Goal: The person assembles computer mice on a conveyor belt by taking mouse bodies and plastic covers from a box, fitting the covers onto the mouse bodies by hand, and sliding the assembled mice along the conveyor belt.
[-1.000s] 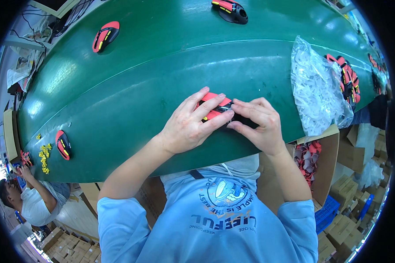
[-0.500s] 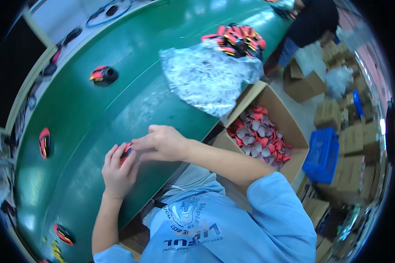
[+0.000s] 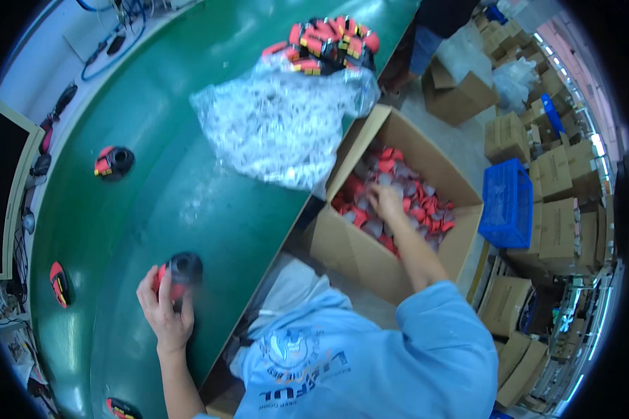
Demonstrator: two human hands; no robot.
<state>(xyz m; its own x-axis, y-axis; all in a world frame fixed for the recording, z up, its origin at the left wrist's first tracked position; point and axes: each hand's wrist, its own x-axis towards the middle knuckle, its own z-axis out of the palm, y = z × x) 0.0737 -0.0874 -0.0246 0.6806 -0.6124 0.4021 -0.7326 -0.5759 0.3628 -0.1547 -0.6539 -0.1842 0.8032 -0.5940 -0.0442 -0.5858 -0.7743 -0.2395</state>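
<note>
My left hand [image 3: 168, 307] curls its fingers around the red side of a red and black moulded part [image 3: 184, 268], which rests on the green conveyor belt. The part's black end has a round opening and points away from me. My right arm reaches over the belt's edge into an open cardboard box [image 3: 356, 244]. There my right hand [image 3: 388, 202] is down among loose curved red and grey pieces [image 3: 423, 209], its fingertips partly lost among them. Whether it grips a piece cannot be made out.
A clear plastic bag of whitish pieces [image 3: 272, 126] lies on the belt beside a heap of red and black parts [image 3: 325, 45]. Single parts lie further left, one with a round opening [image 3: 113, 162]. A blue crate [image 3: 508, 202] and cardboard boxes stand right; another person [image 3: 437, 31] is beyond.
My right hand has left the part and gone right into the box. My left hand stays with the part, now lower on the belt. The whole view has shifted.
</note>
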